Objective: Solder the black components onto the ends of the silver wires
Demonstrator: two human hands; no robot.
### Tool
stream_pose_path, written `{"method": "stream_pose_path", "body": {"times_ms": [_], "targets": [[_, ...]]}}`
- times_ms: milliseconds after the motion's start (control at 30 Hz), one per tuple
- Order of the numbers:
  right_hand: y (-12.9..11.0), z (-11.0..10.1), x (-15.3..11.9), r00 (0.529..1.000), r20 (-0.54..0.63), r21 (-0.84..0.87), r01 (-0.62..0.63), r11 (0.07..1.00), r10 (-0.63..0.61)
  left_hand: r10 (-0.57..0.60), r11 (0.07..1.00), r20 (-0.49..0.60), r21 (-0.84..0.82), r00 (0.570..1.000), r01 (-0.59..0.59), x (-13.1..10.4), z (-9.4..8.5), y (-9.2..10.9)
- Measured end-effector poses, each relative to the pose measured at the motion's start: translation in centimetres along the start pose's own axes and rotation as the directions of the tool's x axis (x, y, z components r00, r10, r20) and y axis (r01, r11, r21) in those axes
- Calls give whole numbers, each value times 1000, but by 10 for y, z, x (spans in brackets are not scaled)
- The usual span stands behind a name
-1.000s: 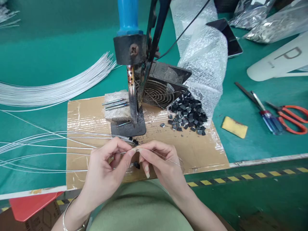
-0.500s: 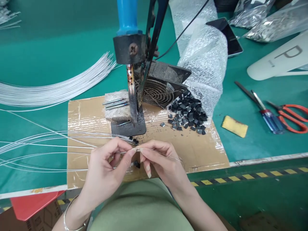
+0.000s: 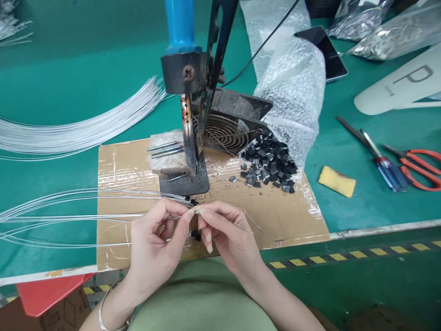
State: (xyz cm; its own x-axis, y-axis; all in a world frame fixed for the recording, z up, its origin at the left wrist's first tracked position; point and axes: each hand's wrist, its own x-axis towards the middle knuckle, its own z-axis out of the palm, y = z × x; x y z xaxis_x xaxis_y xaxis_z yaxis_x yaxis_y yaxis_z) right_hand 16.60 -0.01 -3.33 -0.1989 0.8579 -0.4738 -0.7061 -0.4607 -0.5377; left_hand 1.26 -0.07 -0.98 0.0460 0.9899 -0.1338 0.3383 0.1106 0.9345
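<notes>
My left hand (image 3: 160, 241) pinches a thin wire (image 3: 117, 218) that comes in from the left. Thumb to thumb with it, my right hand (image 3: 227, 230) also has its thumb and forefinger closed on the wire, whose thin end sticks out past the right fingers. Whatever else lies between the fingertips is too small to tell. Just behind the hands, several wires (image 3: 138, 193) end in small black pieces (image 3: 189, 200). Another black piece (image 3: 195, 235) shows below the fingertips. Beyond stands a blue-handled soldering iron (image 3: 186, 115), its tip pointing down over a dark base plate.
Cardboard (image 3: 124, 168) covers the work area. Small black parts (image 3: 270, 161) lie heaped beside a fan (image 3: 227, 131) and bubble wrap (image 3: 292, 82). At right are a yellow sponge (image 3: 336, 181), a screwdriver (image 3: 387, 172) and orange-handled scissors (image 3: 418, 168). A wire bundle (image 3: 76, 133) lies at left.
The wires running to my left hand have shifted, and the crossing one now lies close to the others. The wire end by my right hand points lower. Both hands keep their pinch.
</notes>
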Motion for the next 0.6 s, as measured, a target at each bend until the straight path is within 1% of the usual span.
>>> {"method": "stream_pose_path", "body": {"times_ms": [200, 333, 467, 600], "targets": [[2, 1, 0, 999, 15, -12, 36, 999, -36, -35, 995, -5, -94, 999, 34, 4, 0, 7], [0, -3, -1, 994, 45, -41, 97, 994, -95, -77, 992, -15, -104, 997, 75, 6, -2, 10], [1, -8, -1, 989, 52, -131, 147, 980, -141, -82, 990, -35, -120, 996, 77, 6, -2, 10], [3, -7, -1, 985, 24, -218, 173, 960, -172, -66, 989, -31, -133, 997, 61, 5, -1, 12]]}}
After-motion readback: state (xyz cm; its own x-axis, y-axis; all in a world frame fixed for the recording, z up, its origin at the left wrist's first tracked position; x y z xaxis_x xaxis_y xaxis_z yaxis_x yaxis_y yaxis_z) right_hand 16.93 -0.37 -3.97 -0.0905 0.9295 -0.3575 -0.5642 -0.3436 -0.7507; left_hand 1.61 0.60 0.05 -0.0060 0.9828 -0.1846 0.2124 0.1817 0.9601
